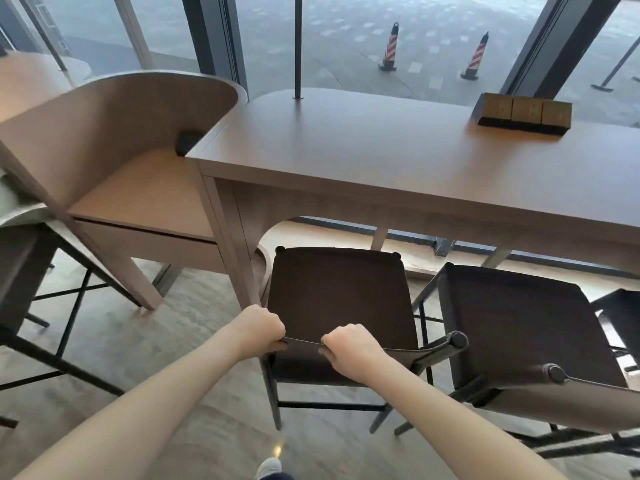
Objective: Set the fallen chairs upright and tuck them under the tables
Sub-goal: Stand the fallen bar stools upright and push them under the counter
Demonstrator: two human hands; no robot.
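A dark brown chair [337, 292] stands upright in front of the long wooden table [381, 157], its seat's far edge just under the tabletop's near edge. My left hand [261, 327] and my right hand [349, 348] both grip the top rim of its low curved backrest, side by side. A second dark chair [512, 320] stands upright to the right, also facing the table, and its seat is mostly out from under the tabletop.
A wooden block holder [524, 112] sits on the table's far right. A curved wooden booth desk [138, 140] adjoins the table's left end. A black-framed chair [20, 271] stands at far left. A thin black pole [298, 46] rises from the table. Windows lie beyond.
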